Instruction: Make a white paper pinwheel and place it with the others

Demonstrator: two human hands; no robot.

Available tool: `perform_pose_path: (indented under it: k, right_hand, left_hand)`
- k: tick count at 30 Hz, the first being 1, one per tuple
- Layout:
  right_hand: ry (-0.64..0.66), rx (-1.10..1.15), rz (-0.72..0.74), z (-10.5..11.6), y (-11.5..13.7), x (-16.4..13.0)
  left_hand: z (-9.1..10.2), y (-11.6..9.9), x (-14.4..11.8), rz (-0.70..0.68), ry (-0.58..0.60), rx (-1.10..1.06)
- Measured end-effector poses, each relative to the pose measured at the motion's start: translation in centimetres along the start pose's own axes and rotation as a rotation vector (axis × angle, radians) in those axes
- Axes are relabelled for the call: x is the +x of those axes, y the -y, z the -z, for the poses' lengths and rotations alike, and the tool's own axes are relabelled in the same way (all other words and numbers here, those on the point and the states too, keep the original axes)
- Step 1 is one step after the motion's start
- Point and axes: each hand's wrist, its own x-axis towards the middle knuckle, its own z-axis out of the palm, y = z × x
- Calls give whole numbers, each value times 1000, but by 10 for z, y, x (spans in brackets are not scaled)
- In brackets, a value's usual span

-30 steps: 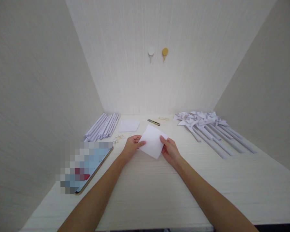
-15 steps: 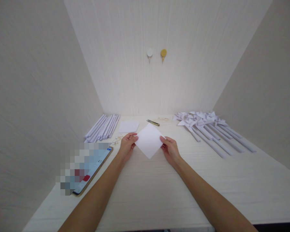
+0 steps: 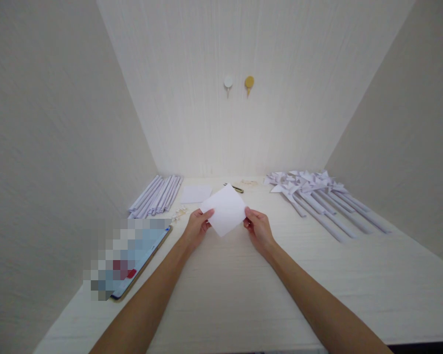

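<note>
A square sheet of white paper [image 3: 224, 210] is held up above the table between my hands, one corner pointing toward me. My left hand [image 3: 198, 227] pinches its lower left edge, thumb on top. My right hand [image 3: 258, 227] grips the right corner between thumb and fingers. Just behind the sheet lies a pair of thread snips [image 3: 238, 189], partly covered by the paper. Beyond my left hand is a stack of white paper [image 3: 195, 193], and beside it some small pale pieces [image 3: 179, 212] too tiny to make out.
Rolled paper sticks [image 3: 157, 196] lie bundled at the back left. A phone [image 3: 143, 263], partly blurred out, is left of my forearm. Several paper pinwheels [image 3: 310, 189] on paper sticks are heaped at the right. Thin tan bits [image 3: 249, 182] lie near the back wall, below two hooks [image 3: 249, 82].
The paper has shifted slightly left and up and turned a little. My left thumb now lies farther over its lower left edge; my right hand still grips the right corner.
</note>
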Motion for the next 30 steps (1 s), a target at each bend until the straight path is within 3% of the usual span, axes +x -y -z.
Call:
perform_pose_path:
  k: [8, 15, 18, 22, 30]
  right_hand:
    - [25, -132, 49, 2, -4, 0]
    - [-8, -309, 97, 5, -5, 8]
    - [31, -527, 168, 6, 5, 32]
    - [34, -1251, 341, 6, 21, 80]
    - [-52, -1446, 291, 0, 8, 144]
  left_hand:
    - [-10, 6, -7, -4, -31, 58]
    - [-7, 4, -2, 1, -188, 10]
    - [-6, 3, 1, -48, -262, -45]
    - [-4, 1, 4, -89, -319, -96]
    - [-4, -2, 7, -42, -390, -154]
